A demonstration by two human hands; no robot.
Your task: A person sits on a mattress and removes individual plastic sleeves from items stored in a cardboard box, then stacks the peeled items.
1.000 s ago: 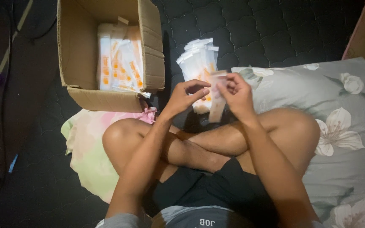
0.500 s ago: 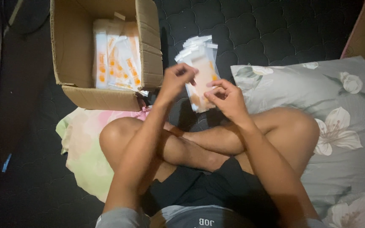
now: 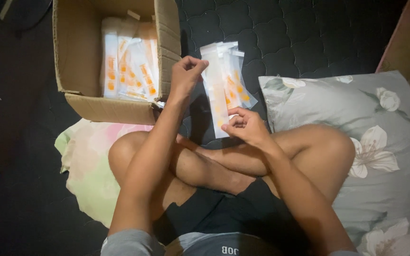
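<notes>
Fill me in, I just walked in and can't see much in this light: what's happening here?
A person sits cross-legged and holds one clear packet stretched between both hands: the left hand pinches its top end, the right hand its bottom end. More packets lie behind it on the dark mat, and others fill the cardboard box. A floral pillow lies alongside.

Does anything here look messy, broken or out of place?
Nothing looks broken or spilled. The left hand and right hand hold one clear packet stretched upright. Loose packets lie fanned unevenly on the dark mat, and those in the cardboard box sit jumbled.
</notes>
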